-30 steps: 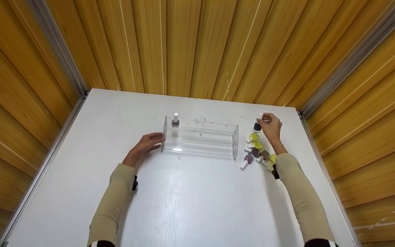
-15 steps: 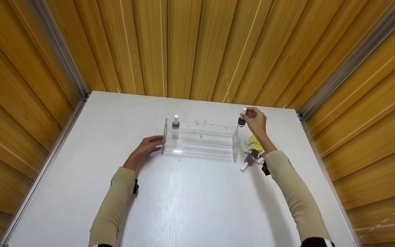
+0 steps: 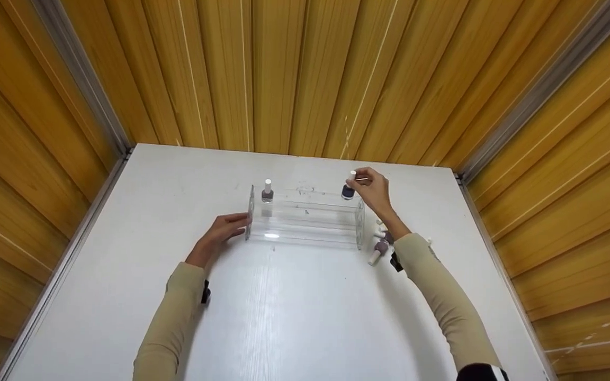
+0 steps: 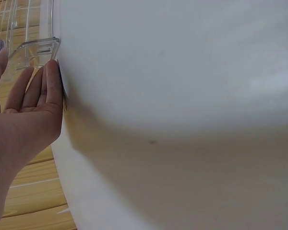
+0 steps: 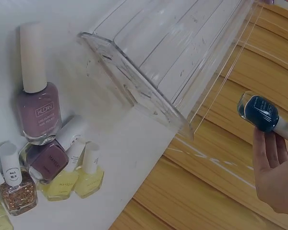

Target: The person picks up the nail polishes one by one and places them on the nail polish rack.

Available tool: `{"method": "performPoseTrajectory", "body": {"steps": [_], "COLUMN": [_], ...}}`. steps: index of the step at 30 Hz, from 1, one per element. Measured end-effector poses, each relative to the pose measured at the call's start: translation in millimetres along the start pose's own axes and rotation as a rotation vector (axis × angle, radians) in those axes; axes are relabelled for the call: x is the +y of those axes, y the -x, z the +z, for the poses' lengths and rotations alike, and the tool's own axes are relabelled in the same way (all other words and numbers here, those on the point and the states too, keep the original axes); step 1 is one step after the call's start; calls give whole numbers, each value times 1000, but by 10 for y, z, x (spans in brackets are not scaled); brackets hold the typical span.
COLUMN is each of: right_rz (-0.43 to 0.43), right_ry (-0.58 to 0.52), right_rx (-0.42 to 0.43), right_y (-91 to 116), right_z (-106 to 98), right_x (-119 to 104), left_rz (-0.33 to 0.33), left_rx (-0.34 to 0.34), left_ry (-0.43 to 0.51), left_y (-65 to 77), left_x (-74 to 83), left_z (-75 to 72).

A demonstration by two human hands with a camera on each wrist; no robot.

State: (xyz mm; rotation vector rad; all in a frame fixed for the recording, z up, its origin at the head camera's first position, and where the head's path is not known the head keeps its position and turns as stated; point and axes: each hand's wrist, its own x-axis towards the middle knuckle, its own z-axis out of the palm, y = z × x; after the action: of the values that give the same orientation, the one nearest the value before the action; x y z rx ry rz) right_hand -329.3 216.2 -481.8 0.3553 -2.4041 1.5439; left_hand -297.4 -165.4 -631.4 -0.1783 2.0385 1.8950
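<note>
A clear acrylic tiered rack (image 3: 305, 219) stands on the white table. My left hand (image 3: 224, 228) touches its left end panel with fairly straight fingers, as the left wrist view (image 4: 36, 103) also shows. One mauve nail polish bottle (image 3: 267, 193) with a white cap stands upright on the rack's top tier at the left. My right hand (image 3: 373, 189) pinches the white cap of a dark blue nail polish bottle (image 5: 261, 113). In the head view this bottle is upright at the right end of the top tier, overlapping the rack.
Several bottles lie on the table to the right of the rack, partly under my right forearm: a large mauve polish (image 5: 40, 112), a plum one (image 5: 47, 160), a glitter one (image 5: 18, 194) and yellow ones (image 5: 89, 181). Wood-patterned walls (image 3: 278, 74) surround the table (image 3: 294, 307).
My right hand has carried the dark blue nail polish bottle leftward from beside the loose bottles to the right end of the rack's top tier. My left hand stays at the rack.
</note>
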Motion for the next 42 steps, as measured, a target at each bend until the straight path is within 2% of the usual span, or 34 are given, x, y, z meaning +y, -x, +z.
{"method": "performPoseTrajectory", "body": {"steps": [5,11,22,30,37,40,42], "right_rz": [2,25,69,13,-60,-66,-66], "right_ry": [-28,-46,-196,-186,-145,-159,-167], "right_rx": [-58,-134,-252,-271,-271,-280,-278], "right_y": [31,58,127,178,240,253,229], "right_z": [121,271,525,765,919,976,1053], "right_x": [-106,-144,-152,-212,-288,-313,-221], "left_rz": [7,12,10,6,3,0,-3], "left_rx": [8,24,44,49,16,-1,-11], "left_ry": [26,11,-14,-12,6,5,5], "left_y": [-3,-16,-4,2,18,11,1], "left_x": [8,7,2,2,4,6,9], "left_z": [-12,5,33,4,-20,-27,-26]}}
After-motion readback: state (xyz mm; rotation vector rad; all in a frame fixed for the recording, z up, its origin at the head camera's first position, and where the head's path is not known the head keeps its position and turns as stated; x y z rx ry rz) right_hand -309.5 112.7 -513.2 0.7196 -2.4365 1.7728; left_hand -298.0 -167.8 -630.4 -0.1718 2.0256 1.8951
